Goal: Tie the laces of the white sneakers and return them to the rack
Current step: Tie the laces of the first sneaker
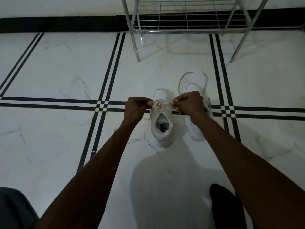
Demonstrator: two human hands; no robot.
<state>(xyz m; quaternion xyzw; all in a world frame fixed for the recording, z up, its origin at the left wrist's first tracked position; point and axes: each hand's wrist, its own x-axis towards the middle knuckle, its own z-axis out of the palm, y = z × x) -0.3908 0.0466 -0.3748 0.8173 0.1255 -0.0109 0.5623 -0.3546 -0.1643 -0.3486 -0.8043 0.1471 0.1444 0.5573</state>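
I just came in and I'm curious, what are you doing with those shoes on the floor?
A person is tying the left sneaker, the left hand and right hand each pinching its laces. The right sneaker beside it has loose laces lying untied. The metal rack stands beyond them.

White marble-pattern floor (54,66) with black double stripes crossing. Black skirting band (57,23) along the upper frame. Dark fabric (13,209), lower left corner.

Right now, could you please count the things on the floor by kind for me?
White sneakers: 2 (left one, right one)
Metal racks: 1
Total: 3
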